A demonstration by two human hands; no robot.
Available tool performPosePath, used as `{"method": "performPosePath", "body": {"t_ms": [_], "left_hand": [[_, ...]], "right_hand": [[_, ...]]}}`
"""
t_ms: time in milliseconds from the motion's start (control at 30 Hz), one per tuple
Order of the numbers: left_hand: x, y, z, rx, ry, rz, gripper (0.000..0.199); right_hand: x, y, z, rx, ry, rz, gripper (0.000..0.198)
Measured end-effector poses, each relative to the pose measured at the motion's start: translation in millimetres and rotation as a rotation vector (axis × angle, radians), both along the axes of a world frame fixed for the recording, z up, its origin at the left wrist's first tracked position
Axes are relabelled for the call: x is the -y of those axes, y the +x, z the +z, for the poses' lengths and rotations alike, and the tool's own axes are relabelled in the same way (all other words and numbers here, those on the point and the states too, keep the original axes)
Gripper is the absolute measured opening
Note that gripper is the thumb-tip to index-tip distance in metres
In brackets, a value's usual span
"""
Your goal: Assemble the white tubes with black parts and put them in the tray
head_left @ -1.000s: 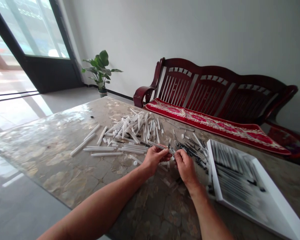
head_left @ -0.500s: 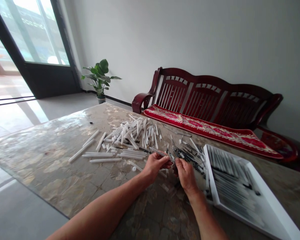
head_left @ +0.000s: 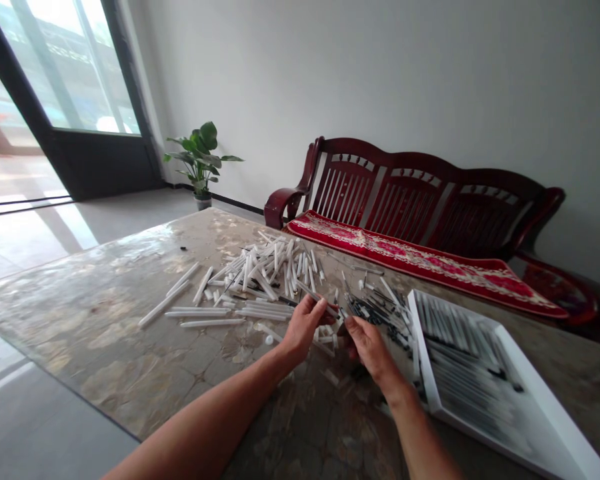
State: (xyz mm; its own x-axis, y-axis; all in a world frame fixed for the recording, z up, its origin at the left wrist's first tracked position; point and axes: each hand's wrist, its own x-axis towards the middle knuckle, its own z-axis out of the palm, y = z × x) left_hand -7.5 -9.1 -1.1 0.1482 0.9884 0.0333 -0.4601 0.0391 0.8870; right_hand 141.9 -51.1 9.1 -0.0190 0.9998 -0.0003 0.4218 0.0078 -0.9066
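Over the table, my left hand (head_left: 303, 331) is closed around a slim, whitish pen barrel (head_left: 306, 289) that sticks out up and to the left. My right hand (head_left: 373, 348) pinches a small pen part (head_left: 343, 313) close to the barrel's lower right end; its exact shape is hidden by the fingers. Behind my hands lies a heap of white pen barrels (head_left: 266, 265), with several more laid side by side (head_left: 197, 311) left of my wrist. Dark thin pen parts (head_left: 380, 308) are scattered beyond my right hand.
A white open box (head_left: 555, 417) on the right holds rows of assembled-looking pens (head_left: 470, 363). The patterned table (head_left: 145, 373) has its edge at lower left. Past it stand a dark red wooden bench (head_left: 395, 193) with a red cover (head_left: 420, 261) and a potted plant (head_left: 200, 157).
My hands have drawn slightly apart, showing a gap between the fingertips. The barrel in my left hand has shifted a little left and tilts more steeply.
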Motion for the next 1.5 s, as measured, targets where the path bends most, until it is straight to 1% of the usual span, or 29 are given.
{"method": "performPosePath", "body": {"t_ms": [100,133,233,300,367,400,500,567,633,700,767,867,1100,1267,1433,1500], "left_hand": [[-11,-9,-1.0,-0.123,0.101,0.130,0.024],[-14,-12,-2.0,-0.198,0.145,0.173,0.021],[-21,-22,-5.3,-0.495,0.262,0.247,0.017],[-22,-26,-6.1,-0.726,0.336,0.276,0.020],[-20,-28,-4.8,-0.952,0.408,0.292,0.024],[-18,-28,-3.6,-1.051,0.443,0.288,0.026],[-12,-26,0.5,-1.269,0.559,0.228,0.030],[-10,-25,2.2,-1.346,0.629,0.192,0.029],[-10,-25,2.6,-1.385,0.676,0.173,0.028],[-11,-25,2.2,-1.399,0.712,0.166,0.027],[-11,-26,1.5,-1.408,0.735,0.164,0.026],[-12,-26,0.7,-1.424,0.747,0.154,0.025],[-14,-27,-0.5,-1.413,0.787,0.130,0.026],[-17,-29,-3.9,-1.396,0.814,0.121,0.024],[-19,-30,-5.7,-1.384,0.800,0.128,0.023],[-18,-30,-5.0,-1.382,0.803,0.127,0.023]], "right_hand": [[10,5,11,0.282,-0.022,0.212,0.025],[13,5,13,0.383,-0.028,0.257,0.024],[21,-1,13,0.618,-0.004,0.308,0.022],[22,-4,12,0.656,0.032,0.313,0.012],[18,-1,9,0.571,0.057,0.275,0.007],[14,2,8,0.497,0.074,0.227,0.007],[4,19,4,0.323,0.178,-0.021,0.009],[-2,30,-1,0.319,0.297,-0.182,0.014],[-6,37,-7,0.376,0.423,-0.264,0.017],[-9,39,-12,0.423,0.522,-0.269,0.018],[-10,38,-16,0.440,0.590,-0.257,0.019],[-10,34,-17,0.440,0.654,-0.259,0.020],[-9,32,-18,0.435,0.698,-0.213,0.019],[-8,31,-17,0.444,0.668,-0.208,0.020],[-8,34,-18,0.424,0.658,-0.265,0.021],[-8,35,-19,0.422,0.664,-0.265,0.020]]}}
